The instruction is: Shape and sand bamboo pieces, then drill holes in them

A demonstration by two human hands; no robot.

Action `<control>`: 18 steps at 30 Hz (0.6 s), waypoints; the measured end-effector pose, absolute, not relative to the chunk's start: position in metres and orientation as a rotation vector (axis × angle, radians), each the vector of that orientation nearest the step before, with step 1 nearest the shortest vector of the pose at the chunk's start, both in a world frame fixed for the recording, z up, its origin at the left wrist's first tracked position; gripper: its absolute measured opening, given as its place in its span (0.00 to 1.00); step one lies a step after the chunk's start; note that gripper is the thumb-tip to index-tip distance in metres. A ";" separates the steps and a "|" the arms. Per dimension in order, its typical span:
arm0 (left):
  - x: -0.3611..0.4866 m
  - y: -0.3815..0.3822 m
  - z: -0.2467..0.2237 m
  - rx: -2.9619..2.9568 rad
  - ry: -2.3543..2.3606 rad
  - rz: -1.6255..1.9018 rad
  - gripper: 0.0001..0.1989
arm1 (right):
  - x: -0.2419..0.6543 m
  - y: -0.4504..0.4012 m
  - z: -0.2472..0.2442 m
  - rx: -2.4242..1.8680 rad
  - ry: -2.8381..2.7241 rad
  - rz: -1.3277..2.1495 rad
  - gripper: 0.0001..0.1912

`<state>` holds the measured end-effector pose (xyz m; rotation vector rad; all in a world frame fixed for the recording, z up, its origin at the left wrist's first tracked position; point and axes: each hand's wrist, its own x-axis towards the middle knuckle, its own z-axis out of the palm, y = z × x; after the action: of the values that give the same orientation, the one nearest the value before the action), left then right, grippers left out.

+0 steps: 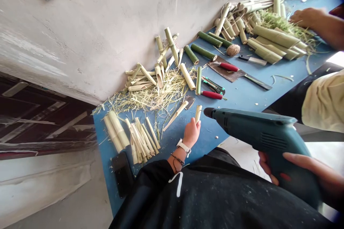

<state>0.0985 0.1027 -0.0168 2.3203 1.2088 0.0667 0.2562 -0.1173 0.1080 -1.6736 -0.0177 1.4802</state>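
Note:
My left hand (191, 133), with a watch and a dark bracelet at the wrist, is closed around a short pale bamboo piece (198, 113) held upright above the blue table (212, 128). At the lower right my right hand (303, 168) grips the handle of a dark teal power drill (258, 128). The drill points left, and its thin bit is at the side of the bamboo piece, near the upper end. Whether the bit has entered the bamboo is too small to tell. Just behind the left hand lies a pointed bamboo sliver (176, 115).
Bamboo strips (142, 139), a black phone (122, 173) and a shavings pile (158, 91) are on the left. Farther back lie a cleaver (228, 71), red-handled knife (212, 95), twine ball (233, 50) and bamboo tubes (204, 52). Another person's hand (309, 18) is at right.

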 end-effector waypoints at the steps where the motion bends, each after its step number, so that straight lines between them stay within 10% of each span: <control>1: 0.099 0.103 -0.016 2.325 1.207 0.045 0.12 | 0.258 -0.119 0.106 -1.578 0.071 1.537 0.16; 18: 0.102 0.080 -0.025 1.955 1.243 0.259 0.09 | 0.247 -0.090 0.112 -1.627 -0.347 1.532 0.19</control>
<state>0.1022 0.0804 -0.0247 1.9545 1.2428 0.2591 0.2465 -0.0900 0.1115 -1.6268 -0.3466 1.5316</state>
